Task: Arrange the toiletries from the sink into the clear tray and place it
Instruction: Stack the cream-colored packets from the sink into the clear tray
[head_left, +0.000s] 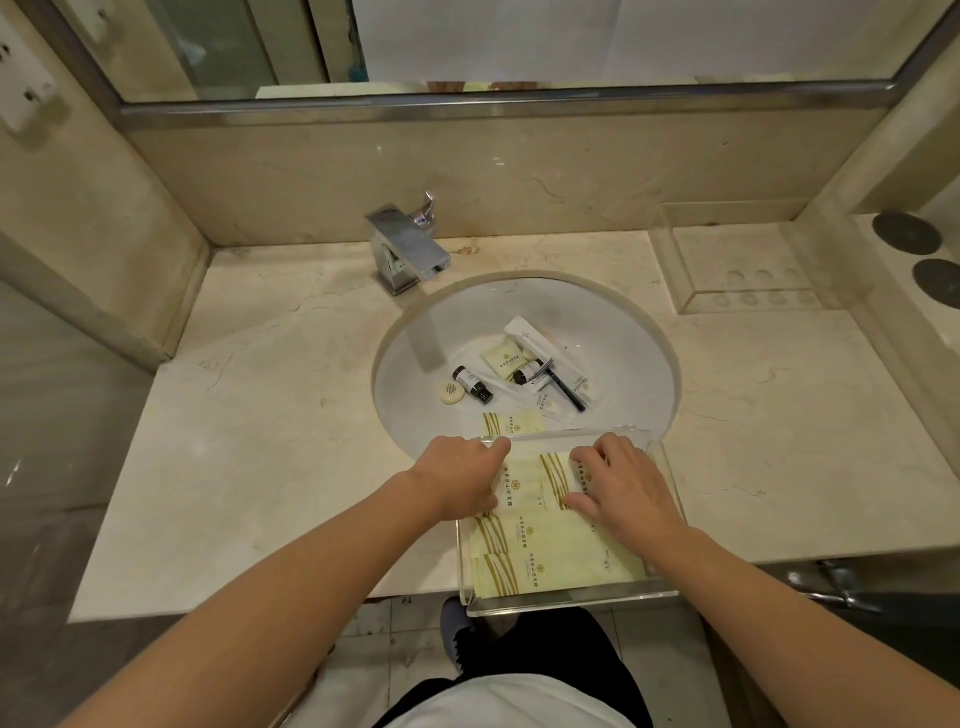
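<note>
Now my left hand (460, 475) and right hand (621, 480) lie flat and loose on a packet (535, 480) in the tray (571, 603). Just past my fingers, a bottle (472, 383) lies in the sink (415, 364).

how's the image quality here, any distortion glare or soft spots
Head view: wide-angle lens bows the mirror frame and counter edges; light is dim and yellowish; the faucet throws a soft shadow into the sink; the clear tray is hard to outline; small print on the packets is unreadable.

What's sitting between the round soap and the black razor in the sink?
In the head view, two small dark bottles lie between the round soap and the razor.
</note>
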